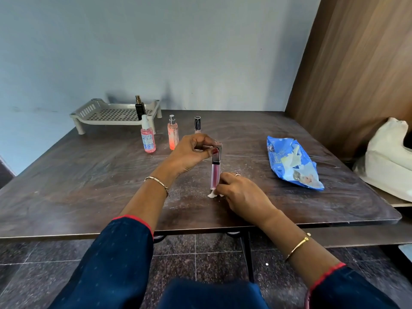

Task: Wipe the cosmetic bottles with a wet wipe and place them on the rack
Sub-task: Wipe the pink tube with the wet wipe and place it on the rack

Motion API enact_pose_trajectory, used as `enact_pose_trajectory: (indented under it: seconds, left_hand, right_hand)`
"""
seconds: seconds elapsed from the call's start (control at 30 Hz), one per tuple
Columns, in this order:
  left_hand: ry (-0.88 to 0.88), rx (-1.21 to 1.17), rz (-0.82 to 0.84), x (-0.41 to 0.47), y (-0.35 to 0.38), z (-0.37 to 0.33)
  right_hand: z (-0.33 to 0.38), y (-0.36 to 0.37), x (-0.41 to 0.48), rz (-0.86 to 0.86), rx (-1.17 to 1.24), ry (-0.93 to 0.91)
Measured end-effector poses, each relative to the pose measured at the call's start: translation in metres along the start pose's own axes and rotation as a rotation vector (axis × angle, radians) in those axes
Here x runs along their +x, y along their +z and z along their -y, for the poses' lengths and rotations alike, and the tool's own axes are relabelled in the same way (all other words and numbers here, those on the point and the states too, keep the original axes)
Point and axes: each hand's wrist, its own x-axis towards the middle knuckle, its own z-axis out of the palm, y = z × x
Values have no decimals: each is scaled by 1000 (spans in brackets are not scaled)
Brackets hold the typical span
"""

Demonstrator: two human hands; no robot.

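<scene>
A pink lip-gloss tube (pixel 215 175) with a dark cap stands upright mid-table. My left hand (pixel 191 152) pinches its cap from above. My right hand (pixel 243 196) presses a small white wet wipe (pixel 211 194) against the tube's base. Further back stand a pink spray bottle (pixel 148 139), an orange-pink spray bottle (pixel 173 134) and a small tube with a black cap (pixel 197 124). The grey perforated rack (pixel 107 114) sits at the far left against the wall, with a dark bottle with a gold top (pixel 140 108) on it.
A blue wet-wipe packet (pixel 292 161) lies open at the right of the dark wooden table (pixel 89 175). A white cloth bag (pixel 390 161) rests beyond the right edge, beside a wooden panel (pixel 356 63). Tiled floor shows below the front edge.
</scene>
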Motion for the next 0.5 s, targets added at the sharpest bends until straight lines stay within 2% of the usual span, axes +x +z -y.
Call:
enact_pose_trajectory:
  seconds: [0.17,0.5]
  left_hand:
    - [-47,-77,10,-5,-4,3]
    - [-104,-208,-45,-15,-6,0]
  right_hand:
    - [6,3,-1,-77,72,51]
    - [11,7,-2,-110,94,54]
